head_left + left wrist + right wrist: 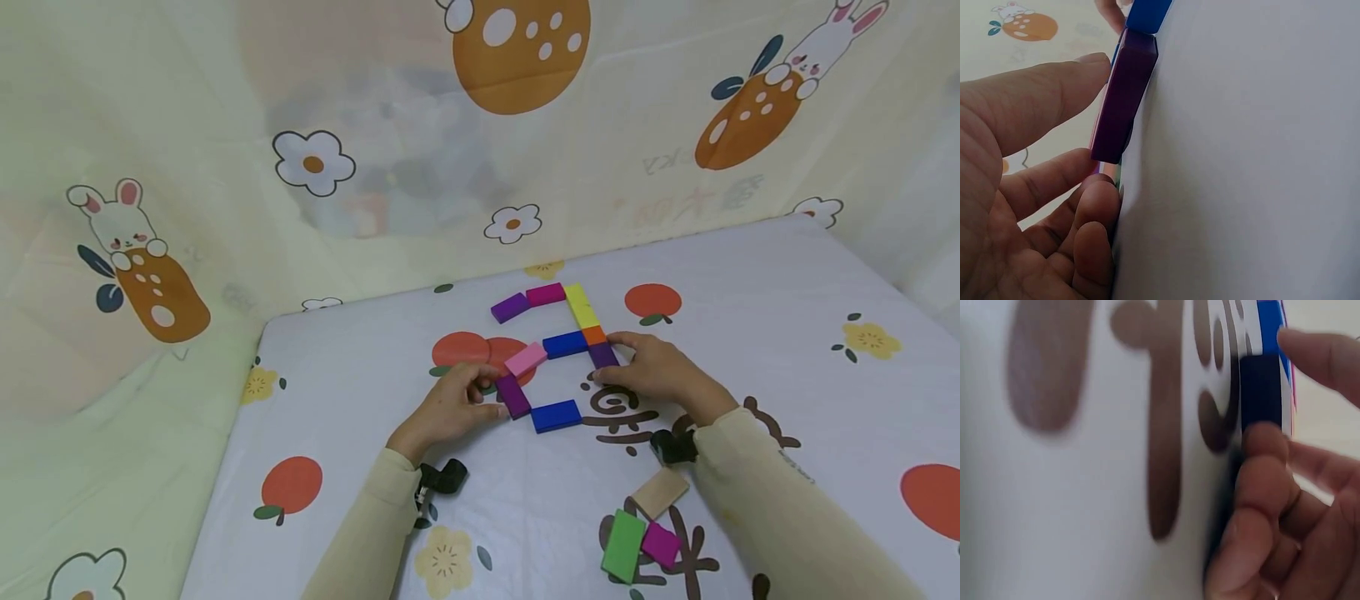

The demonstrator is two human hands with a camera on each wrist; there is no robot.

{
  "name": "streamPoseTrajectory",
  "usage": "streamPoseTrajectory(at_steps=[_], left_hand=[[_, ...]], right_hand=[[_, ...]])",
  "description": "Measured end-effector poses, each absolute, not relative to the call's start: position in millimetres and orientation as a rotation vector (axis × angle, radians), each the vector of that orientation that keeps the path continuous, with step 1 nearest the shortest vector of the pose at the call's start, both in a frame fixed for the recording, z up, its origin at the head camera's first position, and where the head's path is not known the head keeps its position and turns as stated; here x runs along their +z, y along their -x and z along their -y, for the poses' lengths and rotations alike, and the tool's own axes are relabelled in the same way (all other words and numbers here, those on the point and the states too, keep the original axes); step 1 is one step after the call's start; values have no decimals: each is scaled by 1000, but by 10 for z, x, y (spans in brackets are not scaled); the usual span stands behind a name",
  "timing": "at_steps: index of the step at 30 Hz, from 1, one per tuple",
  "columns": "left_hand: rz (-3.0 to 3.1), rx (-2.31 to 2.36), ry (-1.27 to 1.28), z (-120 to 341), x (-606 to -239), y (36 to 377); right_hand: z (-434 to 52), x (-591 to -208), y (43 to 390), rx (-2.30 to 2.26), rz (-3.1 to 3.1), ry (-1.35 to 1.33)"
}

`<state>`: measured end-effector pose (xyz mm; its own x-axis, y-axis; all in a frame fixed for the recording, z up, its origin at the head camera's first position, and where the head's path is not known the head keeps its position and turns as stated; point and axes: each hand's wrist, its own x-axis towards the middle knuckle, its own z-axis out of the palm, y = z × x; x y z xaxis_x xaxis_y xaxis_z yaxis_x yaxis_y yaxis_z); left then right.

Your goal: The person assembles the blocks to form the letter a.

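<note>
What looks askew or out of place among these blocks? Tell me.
No block looks damaged. The pink block slants more than the blue block beside it, so that row bends, perhaps on purpose. The green block, tan block and magenta square lie apart from the rest, near the right sleeve, perhaps as spares.

The block group (565, 344) lies on the counter (352, 358). The left hand (450, 408) is at its left edge, toward the front; the right hand (660, 371) is at its right edge. In front of the group, slightly right, lie three loose blocks (623, 546). Behind the group hangs the curtain (405, 183).
</note>
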<state>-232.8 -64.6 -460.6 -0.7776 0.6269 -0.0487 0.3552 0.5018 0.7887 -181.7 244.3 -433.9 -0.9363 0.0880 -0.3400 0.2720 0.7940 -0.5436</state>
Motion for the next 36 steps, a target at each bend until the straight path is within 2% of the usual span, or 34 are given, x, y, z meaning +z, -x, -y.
streamPoseTrajectory(at_steps=[6, 17, 36], left_hand=[[-2420, 1159, -842, 658, -4607, 2332], [-2407, 1174, -836, 658, -4629, 2335], [-2439, 1142, -835, 654, -4634, 2332]], right_hand=[[-2534, -4306, 1934, -915, -2624, -195], [-2562, -4312, 2034, -1001, -2565, -211], [-2521, -4320, 2010, -1015, -2586, -231]])
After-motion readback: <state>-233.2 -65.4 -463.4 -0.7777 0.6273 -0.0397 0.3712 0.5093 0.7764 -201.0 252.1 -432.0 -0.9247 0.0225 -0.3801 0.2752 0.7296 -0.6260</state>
